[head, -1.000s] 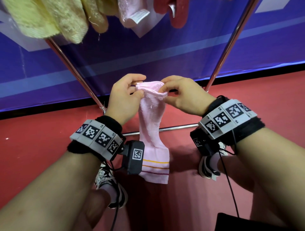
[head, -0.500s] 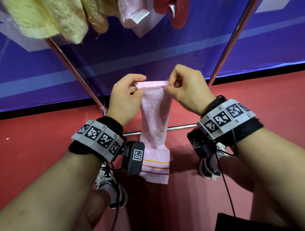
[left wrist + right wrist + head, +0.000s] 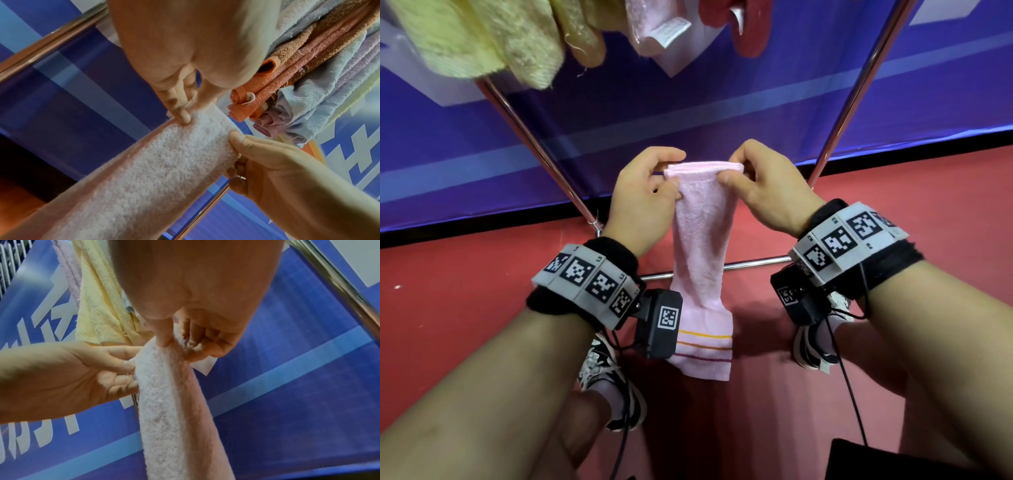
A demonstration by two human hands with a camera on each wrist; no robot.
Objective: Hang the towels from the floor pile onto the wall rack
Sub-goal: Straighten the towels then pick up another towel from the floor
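**A:** Two hands on one pink towel [image 3: 702, 240]. Left hand [image 3: 642, 202] pinched top-left corner, thumb over fingers. Right hand [image 3: 763, 192] pinched top-right corner the same way.

**B:** Held taut?

**A:** Top hem pulled flat between the two pinches. Rest hung straight down in a narrow fold, striped end [image 3: 703, 342] lowest, clear of red floor [image 3: 465, 291].

**B:** Confirmed on wrist views?

**A:** Yes. Left wrist view: fingertip [image 3: 185, 118] pressed into terry at towel [image 3: 144, 170] edge, right hand [image 3: 277, 170] gripped opposite edge. Right wrist view: thumb [image 3: 163, 337] on towel [image 3: 174, 402] top, left hand [image 3: 82, 374] clamped other side.

**B:** Position relative to rack?

**A:** Held in front of chrome rack legs [image 3: 852, 92], well below hanging towels. Lower crossbar [image 3: 753, 263] passed behind towel. Touching bar or not — couldn't tell.

**B:** Already hung up?

**A:** Yellow towels [image 3: 482, 37], pink one with white label [image 3: 654, 27], red one [image 3: 751, 31] along top edge. Orange, blue, lilac pieces [image 3: 308, 81] bunched on rack in left wrist view.

**B:** Background?

**A:** Blue banner wall [image 3: 688, 102], black skirting, sneakers [image 3: 613, 383] on floor below.
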